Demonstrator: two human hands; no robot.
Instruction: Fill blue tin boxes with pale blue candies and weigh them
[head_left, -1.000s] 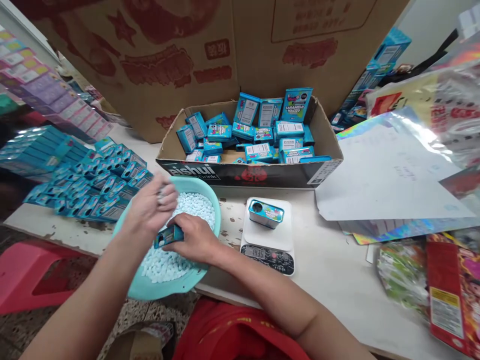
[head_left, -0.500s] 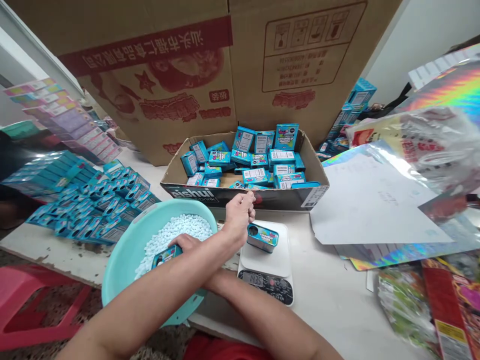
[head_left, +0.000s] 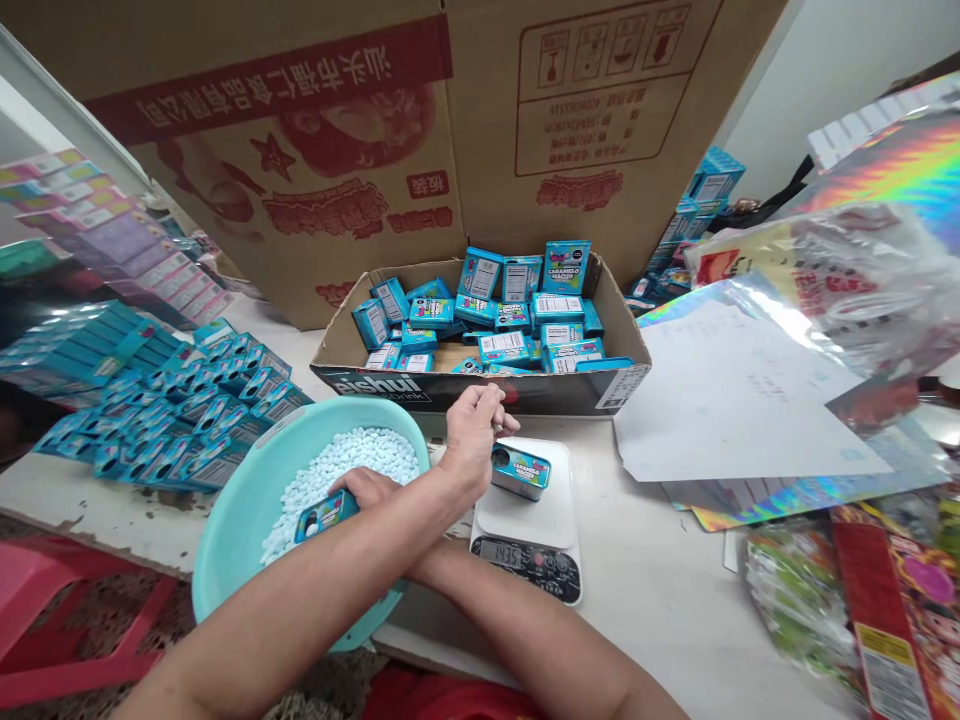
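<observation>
My arms cross, the left over the right. My left hand [head_left: 474, 432] is closed, fingertips pinched together, just beside a blue candy box [head_left: 523, 472]; whatever the fingers hold is too small to make out. That box lies on a white digital scale [head_left: 525, 522] with a lit display, its round opening facing up. In the turquoise basin [head_left: 217, 530], my right hand [head_left: 367, 487] grips another blue candy box [head_left: 328, 514] over the pale candies [head_left: 375, 450]. Its opening shows something white. My left forearm hides part of the basin and the held box.
An open carton [head_left: 450, 392] of blue boxes stands behind the scale, before a large cardboard box [head_left: 487, 120]. Rows of blue boxes [head_left: 210, 420] stand left. Papers [head_left: 735, 400] and plastic packaging [head_left: 802, 590] lie right. A red stool [head_left: 67, 600] is lower left.
The view has shifted slightly. My left hand stays near the box on the scale, its fingers turned a little. My right hand still grips its box in the basin.
</observation>
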